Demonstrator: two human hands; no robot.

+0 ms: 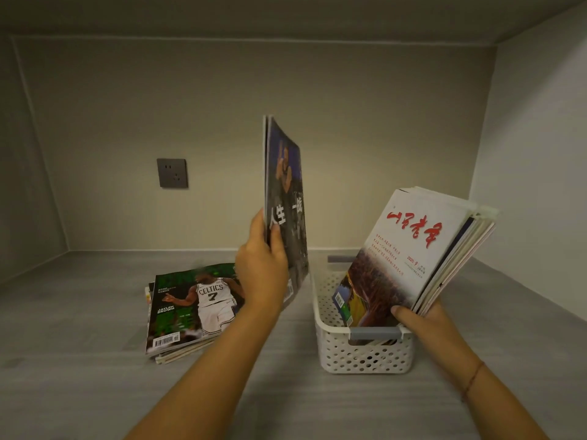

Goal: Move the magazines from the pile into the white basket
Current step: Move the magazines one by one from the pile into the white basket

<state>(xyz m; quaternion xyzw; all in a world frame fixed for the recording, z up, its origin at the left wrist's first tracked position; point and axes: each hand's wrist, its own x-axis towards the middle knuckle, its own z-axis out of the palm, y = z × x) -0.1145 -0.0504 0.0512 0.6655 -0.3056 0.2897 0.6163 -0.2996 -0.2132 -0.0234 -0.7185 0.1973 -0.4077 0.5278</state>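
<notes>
My left hand (262, 268) grips a dark magazine (286, 198) by its lower edge and holds it upright between the pile and the basket. The pile of magazines (187, 312) lies flat on the left, topped by a green cover showing a basketball player. The white perforated basket (359, 354) stands to the right. Several magazines (413, 252) stand in it, leaning to the right, the front one white with red characters. My right hand (419, 319) holds this leaning stack at its lower right edge, thumb on the front cover.
Everything rests on a grey wood-grain shelf surface (79, 360) inside a recess with walls at the back, left and right. A dark wall socket (172, 173) sits on the back wall above the pile.
</notes>
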